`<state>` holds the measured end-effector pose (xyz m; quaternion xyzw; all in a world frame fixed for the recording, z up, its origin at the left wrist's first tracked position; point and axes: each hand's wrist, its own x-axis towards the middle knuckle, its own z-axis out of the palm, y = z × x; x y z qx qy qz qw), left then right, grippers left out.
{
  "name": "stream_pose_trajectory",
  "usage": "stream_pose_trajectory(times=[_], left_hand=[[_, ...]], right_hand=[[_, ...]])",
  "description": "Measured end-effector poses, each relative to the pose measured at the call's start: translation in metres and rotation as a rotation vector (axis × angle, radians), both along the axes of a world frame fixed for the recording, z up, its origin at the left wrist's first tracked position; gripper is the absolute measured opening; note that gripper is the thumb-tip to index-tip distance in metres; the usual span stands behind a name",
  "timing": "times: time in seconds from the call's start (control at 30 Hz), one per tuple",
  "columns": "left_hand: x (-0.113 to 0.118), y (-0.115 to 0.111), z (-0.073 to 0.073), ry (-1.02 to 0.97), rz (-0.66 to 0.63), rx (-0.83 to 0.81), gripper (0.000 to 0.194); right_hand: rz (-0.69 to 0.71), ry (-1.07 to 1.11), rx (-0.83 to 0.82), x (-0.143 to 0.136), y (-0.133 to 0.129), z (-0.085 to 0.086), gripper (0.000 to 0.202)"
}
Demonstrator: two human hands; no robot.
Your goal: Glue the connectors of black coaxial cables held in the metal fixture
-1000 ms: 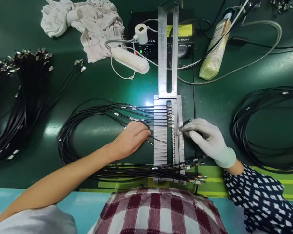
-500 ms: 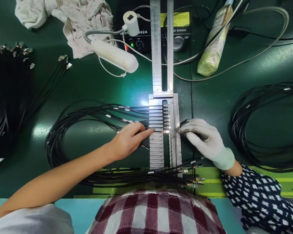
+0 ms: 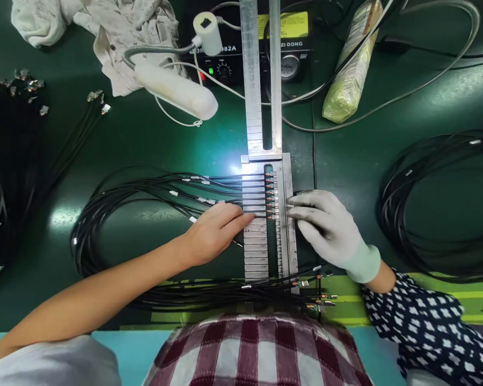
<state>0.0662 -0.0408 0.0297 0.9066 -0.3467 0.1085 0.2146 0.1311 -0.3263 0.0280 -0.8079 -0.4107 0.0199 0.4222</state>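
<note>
Bare fingers of my left hand [image 3: 217, 231] pinch a black cable [image 3: 261, 217] at the left side of the slotted metal fixture [image 3: 256, 252]. Several black cables lie side by side in the upper slots, with their small metal connectors [image 3: 270, 192] in a column along the fixture's rail [image 3: 288, 236]. My right hand [image 3: 330, 230], in a white glove with darkened fingertips, rests at the outer right edge of that rail. Its fingers are stretched out and slightly apart, with nothing seen in them. My left hand hides part of the cables behind it.
A cable bundle [image 3: 209, 295] crosses the front edge. Coiled cables [image 3: 390, 214] lie right, more cables [image 3: 8, 145] left. Behind stand a white lamp [image 3: 177, 91], a black control box [image 3: 225, 61], a wrapped bottle [image 3: 348, 69] and a crumpled cloth [image 3: 137, 43].
My right hand's fingers have straightened and spread against the fixture's edge. The lowest connector now sits in line with the others. My left hand keeps its pinch; the view has shifted slightly.
</note>
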Motion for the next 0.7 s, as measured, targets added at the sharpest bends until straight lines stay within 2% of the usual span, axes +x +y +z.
stream_pose_trajectory(times=[0.17,0.33,0.43,0.57,0.63,0.7], left_hand=[[-0.004,0.002,0.001,0.022,0.007,-0.034,0.027],[-0.021,0.005,-0.005,-0.044,0.168,0.088,0.036],[-0.024,0.007,-0.007,-0.015,0.138,0.121,0.038],[-0.024,0.019,0.001,0.146,0.071,0.048,0.038],[-0.028,0.03,0.006,0.19,0.041,0.027,0.032],[-0.034,0.041,0.009,0.183,0.081,0.065,0.021]], right_hand=[[0.08,-0.163,-0.156,-0.001,0.001,-0.005,0.034],[0.084,-0.135,-0.169,0.001,0.002,-0.005,0.032],[0.085,-0.123,-0.163,0.001,0.002,-0.005,0.031],[0.084,-0.117,-0.148,0.0,0.001,-0.005,0.03],[0.084,-0.116,-0.138,0.0,0.001,-0.004,0.031],[0.085,-0.129,-0.13,0.0,0.001,-0.004,0.031]])
